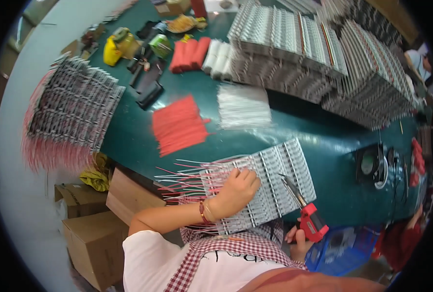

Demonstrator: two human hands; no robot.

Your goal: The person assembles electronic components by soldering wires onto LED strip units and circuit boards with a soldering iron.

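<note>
A pale panel of circuit boards (pixel 295 168) lies tilted at the table's near edge, partly over my lap. Red and white wires (pixel 180 182) stick out from its left side. My left hand (pixel 237 191) rests on the middle of the panel, fingers curled together; whatever they pinch is hidden. Low on the right, my right hand (pixel 299 242) grips a red and black soldering gun (pixel 312 221). Its metal tip points up and left, over the panel's right part. Beyond the panel lie a bundle of red wires (pixel 180 125) and a bundle of white wires (pixel 244 107).
Tall stacks of panels (pixel 284 48) fill the far right. Wired panels (pixel 73 104) are piled at the left. A black fan-like device (pixel 369 164) stands at the right. Cardboard boxes (pixel 92 243) sit at lower left; a blue basket (pixel 345 250) is below the table.
</note>
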